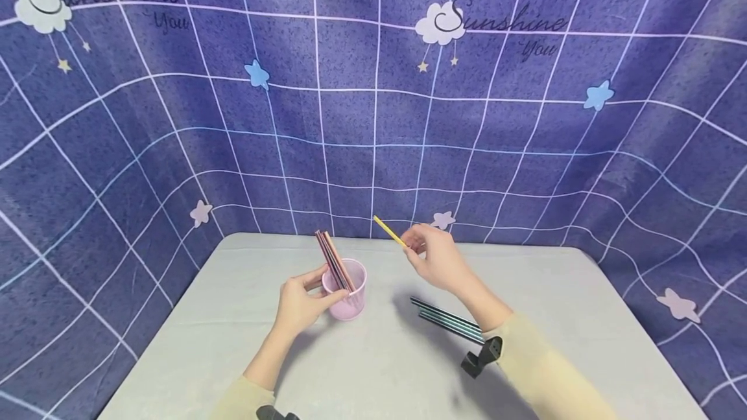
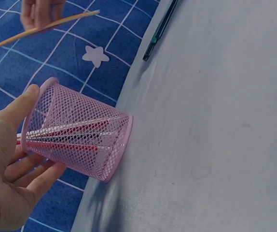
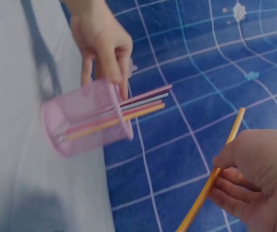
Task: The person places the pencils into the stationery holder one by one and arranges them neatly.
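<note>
The yellow pencil [image 1: 390,231] is in the air above the tabletop [image 1: 379,374], to the right of the pink mesh cup [image 1: 348,310] and apart from it. It slants, neither upright nor flat. The right hand [image 1: 436,259] has a narrow grip on it, thumb against fingers, and the right wrist view shows a length of pencil sticking out on both sides of the pinch.

The step in hand looks like adding this pencil to the cup. It would go best with the pencil turned nearer to upright and its lower end brought over the mouth before lowering; a hold closer to the upper end would keep the fingertips clear of the rim.

The left hand [image 1: 300,303] holds the cup by its side, thumb at the rim and fingers along the mesh. That hold should steady it well, provided the thumb stays out of the opening. The bundled pencils [image 1: 335,261] inside lean to the left, so the right part of the mouth seems the easier way in; a light release should avoid jostling them.

Farther right, several dark green pencils [image 1: 446,320] lie side by side beneath the right forearm. Keeping the wrist camera [image 1: 483,356] high would avoid brushing them. Behind stands a blue grid-patterned cloth [image 1: 350,115].
</note>
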{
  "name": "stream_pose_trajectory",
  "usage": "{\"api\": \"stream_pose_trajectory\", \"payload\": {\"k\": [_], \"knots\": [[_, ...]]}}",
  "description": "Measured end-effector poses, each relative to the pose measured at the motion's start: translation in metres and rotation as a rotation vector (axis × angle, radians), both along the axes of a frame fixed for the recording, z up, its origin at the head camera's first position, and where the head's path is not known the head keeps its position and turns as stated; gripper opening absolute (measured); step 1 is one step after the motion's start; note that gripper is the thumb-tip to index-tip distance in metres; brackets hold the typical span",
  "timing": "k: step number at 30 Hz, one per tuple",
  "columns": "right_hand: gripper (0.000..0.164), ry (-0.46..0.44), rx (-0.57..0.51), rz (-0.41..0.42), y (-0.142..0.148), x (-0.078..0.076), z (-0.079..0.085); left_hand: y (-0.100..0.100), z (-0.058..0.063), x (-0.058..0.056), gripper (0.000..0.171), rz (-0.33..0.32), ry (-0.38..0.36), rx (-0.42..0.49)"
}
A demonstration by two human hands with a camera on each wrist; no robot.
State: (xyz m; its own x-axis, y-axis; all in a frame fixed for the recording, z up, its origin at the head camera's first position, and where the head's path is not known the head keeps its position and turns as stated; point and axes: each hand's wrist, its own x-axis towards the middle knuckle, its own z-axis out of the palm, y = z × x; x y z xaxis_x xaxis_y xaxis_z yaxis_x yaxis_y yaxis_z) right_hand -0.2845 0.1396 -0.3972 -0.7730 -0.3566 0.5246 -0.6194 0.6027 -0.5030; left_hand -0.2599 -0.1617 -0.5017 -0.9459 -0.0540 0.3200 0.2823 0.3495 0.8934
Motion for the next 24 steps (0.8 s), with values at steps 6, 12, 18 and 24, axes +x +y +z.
{"api": "stream_pose_trajectory", "payload": {"k": [6,12,18,24], "knots": [[0.009,0.020,-0.119,0.048,-0.021,-0.003,0.012,0.000,-0.001,-0.002,0.069,0.002,0.011,-0.022],[0.010,0.017,-0.202,0.082,-0.039,-0.008,0.017,0.000,0.000,-0.002,0.067,0.009,0.004,-0.021],[0.009,-0.001,-0.275,0.090,-0.050,-0.009,0.016,0.001,-0.001,-0.002,0.067,-0.010,0.013,-0.009],[0.010,-0.036,-0.330,0.096,-0.059,-0.014,0.009,0.000,0.000,-0.001,0.069,-0.012,0.024,-0.029]]}}
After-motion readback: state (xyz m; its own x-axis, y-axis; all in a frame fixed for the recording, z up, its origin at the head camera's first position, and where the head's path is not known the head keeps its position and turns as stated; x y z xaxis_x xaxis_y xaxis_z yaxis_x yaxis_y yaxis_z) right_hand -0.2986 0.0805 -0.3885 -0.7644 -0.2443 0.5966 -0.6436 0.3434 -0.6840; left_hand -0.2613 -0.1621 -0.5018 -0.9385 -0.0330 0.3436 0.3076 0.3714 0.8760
